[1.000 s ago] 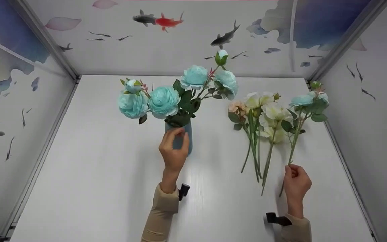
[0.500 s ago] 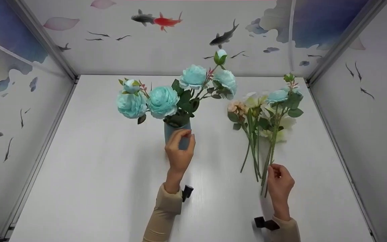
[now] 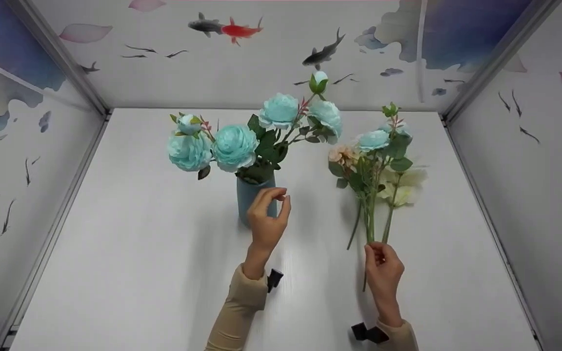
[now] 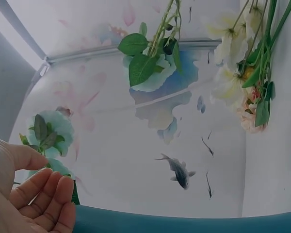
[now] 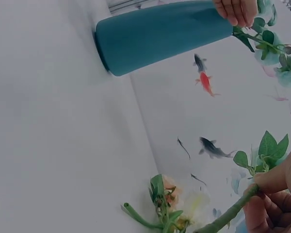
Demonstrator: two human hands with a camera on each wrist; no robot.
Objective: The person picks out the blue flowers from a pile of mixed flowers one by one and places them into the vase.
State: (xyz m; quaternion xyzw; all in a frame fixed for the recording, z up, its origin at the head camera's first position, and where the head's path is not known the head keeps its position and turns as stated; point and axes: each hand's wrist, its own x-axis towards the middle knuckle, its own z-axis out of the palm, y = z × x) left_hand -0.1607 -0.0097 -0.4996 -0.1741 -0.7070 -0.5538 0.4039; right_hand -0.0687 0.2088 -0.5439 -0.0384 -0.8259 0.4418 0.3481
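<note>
A teal vase [image 3: 247, 200] stands on the white table, holding several light-blue flowers [image 3: 236, 147] that spread left and right. Before it, my left hand [image 3: 267, 224] hovers with loosely curved fingers around nothing, its fingertips overlapping the vase wall. The left wrist view shows that hand [image 4: 36, 196] above the teal rim. My right hand [image 3: 386, 280] pinches a light-blue flower [image 3: 373, 140] low on its green stem [image 5: 228, 213] between thumb and fingers. Its bloom points away from me, over the loose flowers, and part of the stem hangs below the hand.
Loose flowers lie at the right of the table: a peach flower [image 3: 343, 156] and cream flowers [image 3: 405, 190], partly covered by the held one. Upright panels with painted fish [image 3: 322, 50] enclose the back and both sides. Each wrist wears a black camera [image 3: 274, 279].
My right hand has carried the light-blue flower leftward, across the loose flowers. My left hand has drawn slightly right and back from just under the blooms, uncovering more of the vase.
</note>
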